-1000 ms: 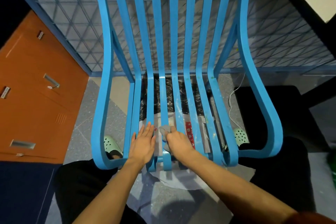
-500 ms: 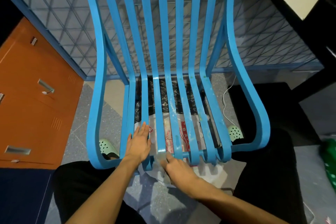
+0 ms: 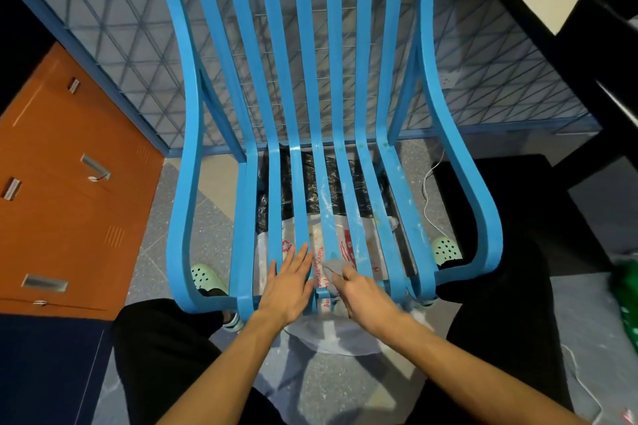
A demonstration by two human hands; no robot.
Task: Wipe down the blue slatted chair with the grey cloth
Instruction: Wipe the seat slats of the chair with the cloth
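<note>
Your left hand point(image 3: 288, 281) lies flat, fingers straight, prob bracing the blue slatted chair point(image 3: 331, 134), right hand point(image 3: 366, 293) bunches the grey cloth point(image 3: 334, 267) on a front seat slat w/ pale smears beyond still unwiped.

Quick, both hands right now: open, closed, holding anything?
Left hand: open, fingers straight, resting flat on the blue chair seat slats.
Right hand: closed on the grey cloth, at a seat slat.

Right hand point(image 3: 367, 298) with grey cloth point(image 3: 333, 267) back up the middle slat point(image 3: 326, 203) from the chair point(image 3: 191, 148) front edge.
</note>
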